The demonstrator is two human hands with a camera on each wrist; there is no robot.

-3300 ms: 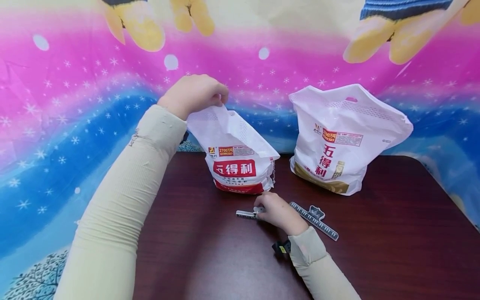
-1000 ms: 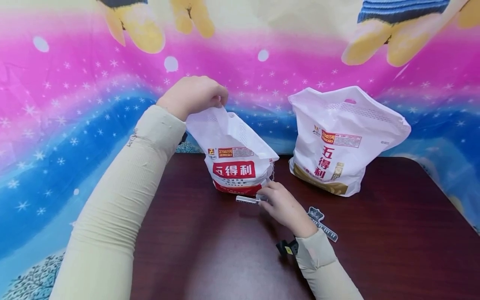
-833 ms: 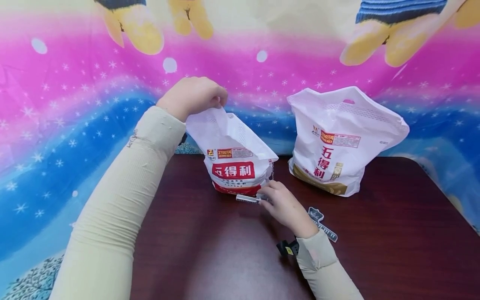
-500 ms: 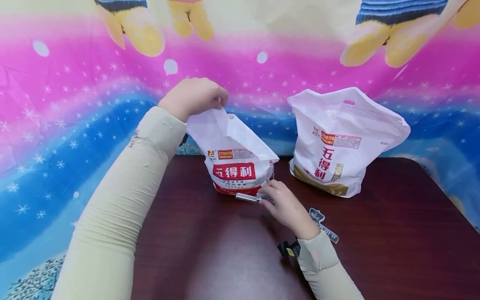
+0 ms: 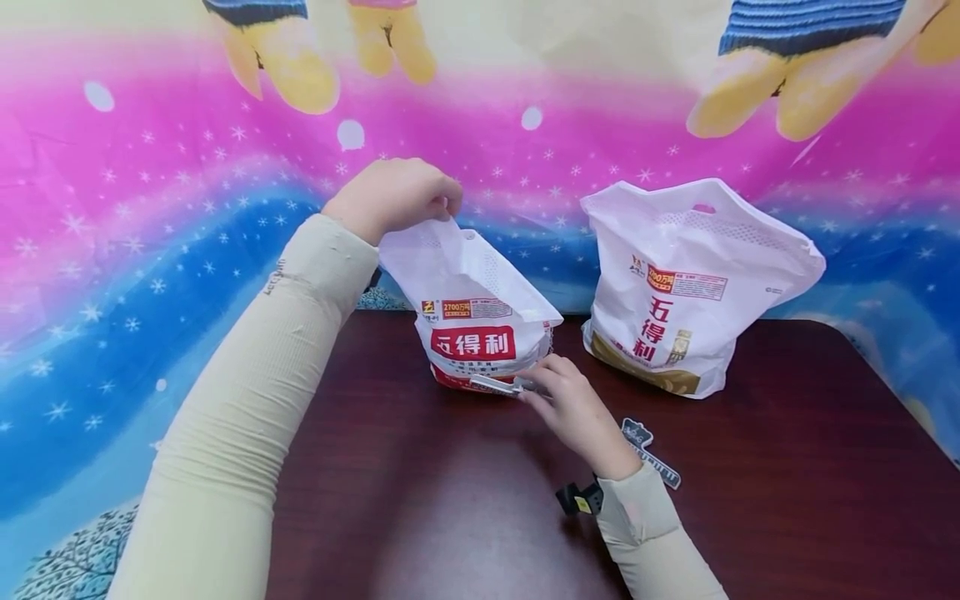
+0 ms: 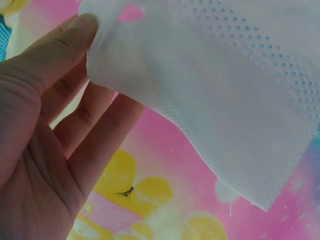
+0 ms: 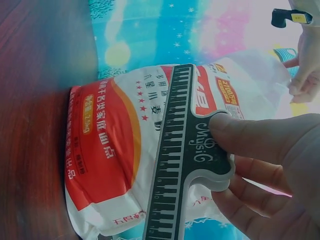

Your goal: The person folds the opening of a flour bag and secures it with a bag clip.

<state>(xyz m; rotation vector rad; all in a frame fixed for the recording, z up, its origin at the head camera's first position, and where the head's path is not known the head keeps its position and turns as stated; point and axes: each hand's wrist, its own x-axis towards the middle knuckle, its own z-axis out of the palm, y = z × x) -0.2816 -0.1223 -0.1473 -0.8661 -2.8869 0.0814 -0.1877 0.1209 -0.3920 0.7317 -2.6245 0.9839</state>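
My left hand [image 5: 397, 196] pinches the top edge of a white flour bag [image 5: 472, 342] with red print, and the bag's upper part slants down to the right. Seen from the left wrist, the thumb presses the white bag edge [image 6: 150, 70] beside its handle hole. In my right hand [image 5: 577, 412] is a long clip [image 7: 172, 150] with a piano-key print and the word "Music", pinched by its grip tab between thumb and fingers. It overlaps the lower front of the bag in the head view. A second piano-key clip [image 5: 636, 432] lies on the table, partly hidden behind my right wrist.
Another white flour bag [image 5: 660, 283], with a gold-brown base, stands upright at the right rear of the dark wooden table [image 5: 810, 433]. A colourful cloth backdrop [image 5: 517, 150] hangs right behind the table's far edge.
My right hand has brought the clip up and away from me, from the tabletop to the bag's lower front. The left hand keeps its grip on the bag's top with little movement.
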